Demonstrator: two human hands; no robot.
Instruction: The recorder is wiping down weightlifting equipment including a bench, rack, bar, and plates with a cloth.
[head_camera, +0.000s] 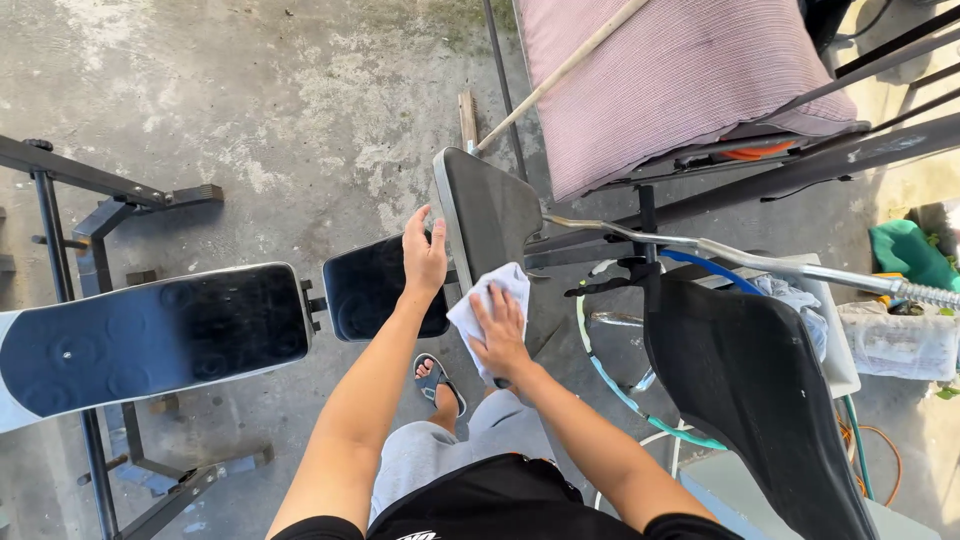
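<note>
right hand (500, 330) with white cloth (478, 305) on tilted black pad (490, 215)

— What carries everything here?

— A stained grey concrete floor (300, 90). On its left stands a black steel weight bench frame (95, 250), bearing a long glossy black padded backrest (150, 335) and, just right of it, a smaller square black seat pad (370, 290).

— And further right?

— A tilted grey-edged black pad (490, 215) rises near the middle. Far right, a pink ribbed cushion (670, 80) lies on dark metal bars. Near the bench's foot, a sandalled foot (437, 385) stands on the concrete.
</note>
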